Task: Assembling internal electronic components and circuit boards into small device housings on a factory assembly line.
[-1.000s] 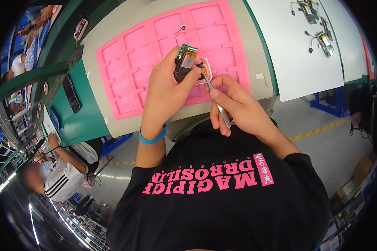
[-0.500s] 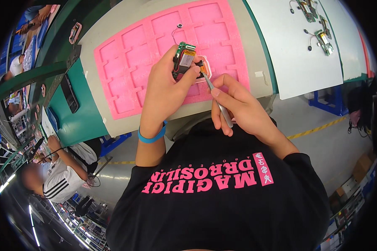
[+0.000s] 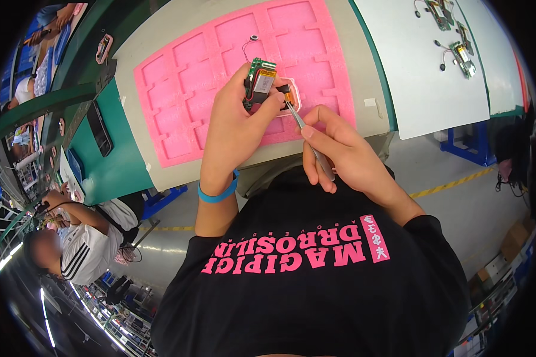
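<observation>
My left hand (image 3: 238, 122) is closed around a small green circuit board (image 3: 259, 66) with a silver battery (image 3: 264, 82) on it. From the board a thin wire runs up to a small round black speaker (image 3: 254, 37). Beside the board, under my left fingers, sits a white-and-pink plastic casing (image 3: 296, 95). My right hand (image 3: 339, 146) pinches metal tweezers (image 3: 315, 149). Their tips reach an orange flat ribbon cable (image 3: 289, 96) at the casing; whether they grip it I cannot tell.
Below my hands lies a pink foam tray (image 3: 181, 77) with rectangular recesses. On a white sheet (image 3: 393, 77) at the right are several boards with batteries (image 3: 461, 58). A black phone-like device (image 3: 99, 131) rests on the green mat at left, where a co-worker (image 3: 89, 244) sits.
My hands stay nearly in place, with the board and tweezers shifted very slightly. At the left, the co-worker's arm and head have moved.
</observation>
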A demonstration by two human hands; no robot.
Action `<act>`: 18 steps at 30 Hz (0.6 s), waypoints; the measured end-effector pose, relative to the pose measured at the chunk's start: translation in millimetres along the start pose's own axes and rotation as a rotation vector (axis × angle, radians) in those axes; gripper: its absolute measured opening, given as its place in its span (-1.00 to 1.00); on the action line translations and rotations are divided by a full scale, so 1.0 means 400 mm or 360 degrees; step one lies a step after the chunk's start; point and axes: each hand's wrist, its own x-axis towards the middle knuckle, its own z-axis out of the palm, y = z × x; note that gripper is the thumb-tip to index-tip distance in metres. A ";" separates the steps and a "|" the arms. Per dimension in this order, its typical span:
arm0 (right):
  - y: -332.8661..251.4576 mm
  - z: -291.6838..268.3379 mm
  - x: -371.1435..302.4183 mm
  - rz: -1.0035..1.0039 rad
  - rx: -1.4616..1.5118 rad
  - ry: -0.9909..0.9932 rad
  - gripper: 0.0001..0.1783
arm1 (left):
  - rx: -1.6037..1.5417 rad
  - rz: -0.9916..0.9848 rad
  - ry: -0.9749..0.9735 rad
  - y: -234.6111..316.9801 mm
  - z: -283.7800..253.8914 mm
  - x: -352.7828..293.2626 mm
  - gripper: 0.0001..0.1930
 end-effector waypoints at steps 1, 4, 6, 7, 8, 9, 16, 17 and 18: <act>-0.001 0.001 -0.003 0.0010 -0.0001 -0.0003 -0.88 | -0.0030 -0.0021 0.0016 0.007 0.004 -0.002 -0.77; -0.001 0.003 -0.005 0.0026 -0.0001 -0.0006 -0.88 | -0.0088 -0.0060 0.0046 0.015 0.009 -0.004 -0.77; 0.005 0.001 0.007 0.0007 0.0011 0.0019 -0.88 | -0.0046 -0.0015 0.0017 0.006 0.006 -0.003 -0.77; 0.008 0.000 0.012 -0.0002 0.0017 0.0031 -0.88 | -0.0024 0.0008 0.0003 0.001 0.004 -0.002 -0.77; 0.009 0.000 0.013 -0.0011 0.0023 0.0044 -0.88 | -0.0003 0.0031 -0.0011 0.000 0.004 -0.001 -0.77; 0.008 0.000 0.013 -0.0012 0.0023 0.0042 -0.88 | -0.0002 0.0032 -0.0011 0.001 0.003 -0.001 -0.77; -0.002 -0.023 -0.017 -0.0004 -0.0050 0.0019 -0.86 | 0.0219 0.0033 0.0038 0.022 0.023 0.005 -0.82; -0.005 -0.030 -0.025 -0.0002 -0.0060 0.0002 -0.85 | 0.0301 0.0024 0.0052 0.029 0.031 0.007 -0.83; -0.007 -0.033 -0.027 0.0000 -0.0069 -0.0014 -0.84 | 0.0383 0.0015 0.0067 0.031 0.034 0.008 -0.83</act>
